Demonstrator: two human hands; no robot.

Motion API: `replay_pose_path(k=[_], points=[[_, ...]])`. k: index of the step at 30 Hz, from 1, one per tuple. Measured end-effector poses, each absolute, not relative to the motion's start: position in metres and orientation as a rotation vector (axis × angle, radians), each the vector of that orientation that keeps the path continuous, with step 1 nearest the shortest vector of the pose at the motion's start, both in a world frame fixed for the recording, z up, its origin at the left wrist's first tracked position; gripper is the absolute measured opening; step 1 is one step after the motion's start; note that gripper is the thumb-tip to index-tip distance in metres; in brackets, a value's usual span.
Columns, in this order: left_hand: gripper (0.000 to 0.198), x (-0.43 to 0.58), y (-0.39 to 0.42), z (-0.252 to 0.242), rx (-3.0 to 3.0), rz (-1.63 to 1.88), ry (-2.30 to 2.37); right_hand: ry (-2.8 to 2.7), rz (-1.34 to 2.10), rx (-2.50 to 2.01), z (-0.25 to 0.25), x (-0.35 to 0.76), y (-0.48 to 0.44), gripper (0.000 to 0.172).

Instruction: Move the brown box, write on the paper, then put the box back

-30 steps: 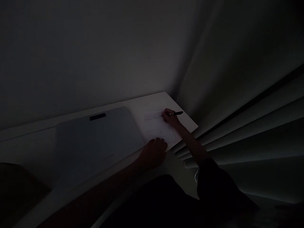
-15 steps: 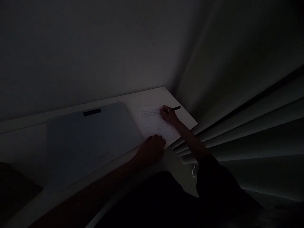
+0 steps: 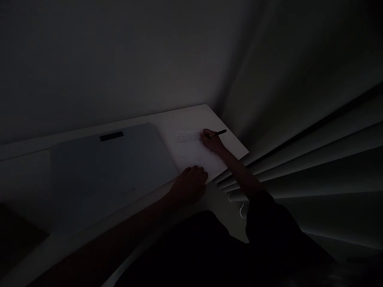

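Note:
In the head view, the scene is very dim. A black pen (image 3: 220, 132) is gripped in my right hand (image 3: 211, 138), its back end sticking out to the right. The writing end is hidden by my fingers, beside rows of small dark marks on a white sheet of paper (image 3: 193, 150). My right hand rests on the sheet's upper right part. At the sheet's lower edge, by the table's front edge, lies my left hand (image 3: 191, 181) with curled fingers. What is under those fingers, if anything, is hidden.
A grey-blue desk mat (image 3: 119, 171) covers much of the white table (image 3: 179, 113) on the left. On its far edge is a dark flat bar (image 3: 111, 136). A wall (image 3: 119, 59) stands behind the table, and folded curtains (image 3: 314, 159) hang at the right.
My right hand and the pen stay at the rows of marks, with only a slight shift. The whole view has moved a little; my left hand keeps its place by the sheet's lower edge.

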State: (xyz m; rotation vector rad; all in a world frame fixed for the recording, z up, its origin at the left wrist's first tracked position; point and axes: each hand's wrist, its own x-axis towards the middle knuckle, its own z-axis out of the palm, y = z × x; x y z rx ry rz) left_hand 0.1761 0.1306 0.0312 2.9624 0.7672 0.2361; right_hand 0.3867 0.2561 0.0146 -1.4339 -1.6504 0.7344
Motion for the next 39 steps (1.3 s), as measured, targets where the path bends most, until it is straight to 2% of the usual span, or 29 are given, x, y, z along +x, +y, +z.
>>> replay_pose_path(k=[9,15,25,29,39], points=[[0.029,0.176,0.131,0.035,2.944,0.166,0.783,-1.634,0.725,-1.435,0.014,0.385,0.256,0.035],[0.028,0.176,0.131,0.027,2.956,0.258,0.766,-1.667,0.431,-1.444,0.024,0.390,0.250,0.040],[0.026,0.176,0.131,0.034,2.927,0.165,0.769,-1.912,0.279,-1.267,0.013,0.397,0.256,0.021],[0.024,0.176,0.131,0.033,2.932,0.142,0.778,-2.054,0.170,-1.292,0.011,0.398,0.258,0.033],[0.021,0.177,0.131,0.032,2.974,0.229,0.789,-2.224,0.045,-1.471,0.012,0.396,0.255,0.037]])
